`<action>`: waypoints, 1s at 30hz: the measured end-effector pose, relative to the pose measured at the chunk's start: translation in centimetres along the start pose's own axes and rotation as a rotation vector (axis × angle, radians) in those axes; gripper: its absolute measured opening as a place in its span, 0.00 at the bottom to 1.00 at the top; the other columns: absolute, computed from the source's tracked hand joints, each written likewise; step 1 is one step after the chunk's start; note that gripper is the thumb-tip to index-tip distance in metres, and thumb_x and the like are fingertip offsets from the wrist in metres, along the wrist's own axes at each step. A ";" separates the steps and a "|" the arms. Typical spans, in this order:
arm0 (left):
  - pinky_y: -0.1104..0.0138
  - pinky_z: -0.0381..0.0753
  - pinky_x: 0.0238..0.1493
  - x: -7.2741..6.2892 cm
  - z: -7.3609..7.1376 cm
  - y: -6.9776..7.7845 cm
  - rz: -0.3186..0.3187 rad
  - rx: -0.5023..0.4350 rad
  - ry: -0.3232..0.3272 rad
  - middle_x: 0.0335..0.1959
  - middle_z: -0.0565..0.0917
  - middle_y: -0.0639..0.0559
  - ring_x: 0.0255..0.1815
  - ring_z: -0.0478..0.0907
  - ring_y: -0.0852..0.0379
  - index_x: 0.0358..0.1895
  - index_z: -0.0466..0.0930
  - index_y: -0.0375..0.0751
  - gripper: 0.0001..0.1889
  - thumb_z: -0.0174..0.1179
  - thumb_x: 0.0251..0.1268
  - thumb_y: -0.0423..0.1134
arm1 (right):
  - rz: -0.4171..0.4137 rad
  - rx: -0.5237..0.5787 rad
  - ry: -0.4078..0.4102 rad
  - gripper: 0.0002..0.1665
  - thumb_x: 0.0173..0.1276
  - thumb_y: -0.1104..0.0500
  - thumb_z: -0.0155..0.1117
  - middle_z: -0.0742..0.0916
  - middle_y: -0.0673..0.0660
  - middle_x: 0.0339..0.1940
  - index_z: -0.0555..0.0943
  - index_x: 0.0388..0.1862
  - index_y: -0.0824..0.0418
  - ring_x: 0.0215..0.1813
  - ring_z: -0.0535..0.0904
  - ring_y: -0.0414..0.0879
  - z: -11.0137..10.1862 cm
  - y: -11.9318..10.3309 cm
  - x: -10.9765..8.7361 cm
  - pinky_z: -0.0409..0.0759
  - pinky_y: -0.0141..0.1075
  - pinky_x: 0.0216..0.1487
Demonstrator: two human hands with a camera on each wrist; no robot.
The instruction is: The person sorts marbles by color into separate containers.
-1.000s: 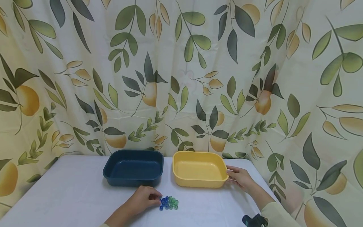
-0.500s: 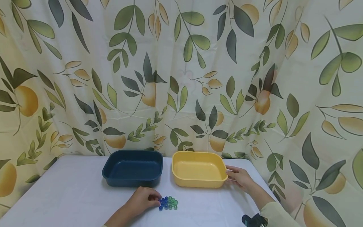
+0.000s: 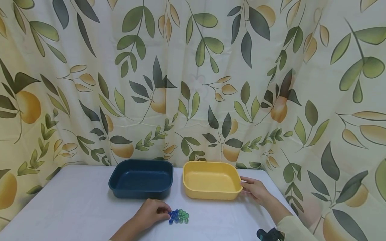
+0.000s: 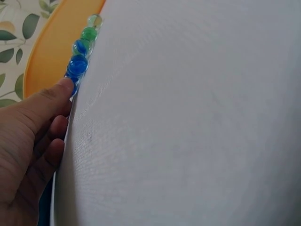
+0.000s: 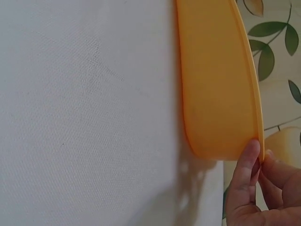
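Blue marbles and green marbles lie in a tight cluster on the white cloth. At the cluster's left edge, my left hand has its thumb and index finger at a blue marble and pinches it; the index fingertip is largely hidden in the left wrist view. My right hand grips the right end of the yellow tub. In the right wrist view, the thumb and fingers take the tub's rim at its corner.
A dark blue tub stands left of the yellow one, behind my left hand. A dark device is at my right sleeve. The patterned curtain hangs just behind the table's far edge.
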State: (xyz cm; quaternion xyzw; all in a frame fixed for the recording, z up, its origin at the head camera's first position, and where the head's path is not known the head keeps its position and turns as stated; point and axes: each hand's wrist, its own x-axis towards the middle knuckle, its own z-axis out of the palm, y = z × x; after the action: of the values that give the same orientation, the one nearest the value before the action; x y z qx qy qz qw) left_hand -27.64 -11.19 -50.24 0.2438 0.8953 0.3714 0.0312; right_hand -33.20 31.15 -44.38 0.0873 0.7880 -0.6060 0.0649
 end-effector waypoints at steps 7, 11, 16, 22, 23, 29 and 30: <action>0.74 0.76 0.30 0.0 -0.1 -0.1 0.030 -0.007 0.006 0.25 0.80 0.69 0.28 0.71 0.72 0.35 0.89 0.51 0.05 0.72 0.55 0.42 | 0.010 -0.002 0.002 0.31 0.74 0.63 0.57 0.84 0.67 0.55 0.64 0.71 0.73 0.39 0.85 0.42 -0.2 0.2 0.1 0.87 0.38 0.47; 0.74 0.76 0.30 0.0 -0.1 -0.1 0.025 -0.017 0.010 0.25 0.80 0.69 0.28 0.71 0.72 0.35 0.89 0.52 0.05 0.73 0.54 0.42 | 0.020 -0.011 -0.009 0.31 0.74 0.62 0.58 0.83 0.67 0.57 0.64 0.72 0.72 0.41 0.85 0.42 -0.2 0.2 0.3 0.87 0.39 0.50; 0.75 0.75 0.29 0.0 -0.1 -0.1 0.010 -0.012 0.012 0.25 0.80 0.69 0.27 0.71 0.71 0.35 0.89 0.52 0.05 0.73 0.54 0.41 | 0.048 0.004 -0.023 0.32 0.74 0.61 0.59 0.84 0.65 0.55 0.64 0.72 0.71 0.42 0.85 0.42 -0.4 0.0 0.5 0.86 0.39 0.51; 0.75 0.75 0.30 0.2 0.0 -0.1 -0.014 -0.008 0.006 0.24 0.79 0.70 0.27 0.71 0.71 0.35 0.89 0.53 0.05 0.72 0.55 0.41 | 0.055 0.053 -0.067 0.34 0.73 0.63 0.59 0.84 0.64 0.56 0.61 0.73 0.72 0.43 0.85 0.43 -0.6 -0.2 0.4 0.85 0.41 0.53; 0.75 0.75 0.30 0.2 0.1 -0.1 -0.016 -0.009 0.005 0.24 0.79 0.70 0.27 0.71 0.71 0.35 0.89 0.53 0.05 0.72 0.55 0.41 | 0.059 0.069 -0.072 0.34 0.73 0.63 0.59 0.84 0.64 0.55 0.61 0.73 0.72 0.43 0.85 0.44 -0.7 -0.2 0.4 0.85 0.41 0.53; 0.75 0.75 0.30 0.2 0.1 -0.3 -0.023 -0.035 0.002 0.24 0.80 0.69 0.27 0.72 0.70 0.35 0.89 0.53 0.04 0.72 0.56 0.41 | 0.098 0.153 -0.104 0.36 0.70 0.69 0.58 0.82 0.66 0.58 0.58 0.75 0.71 0.42 0.86 0.46 -0.8 -0.3 0.2 0.85 0.40 0.52; 0.75 0.75 0.30 0.2 0.0 -0.3 -0.024 -0.042 0.002 0.24 0.80 0.69 0.27 0.72 0.70 0.35 0.89 0.53 0.04 0.72 0.56 0.41 | 0.104 0.159 -0.109 0.36 0.70 0.69 0.58 0.81 0.66 0.59 0.58 0.75 0.71 0.42 0.86 0.46 -0.9 -0.4 0.2 0.85 0.40 0.52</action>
State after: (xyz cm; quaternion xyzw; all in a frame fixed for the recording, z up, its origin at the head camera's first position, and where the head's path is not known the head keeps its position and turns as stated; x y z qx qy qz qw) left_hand -27.91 -11.28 -50.48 0.2318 0.8904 0.3898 0.0399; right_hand -33.44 31.89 -43.85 0.0998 0.7271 -0.6663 0.1319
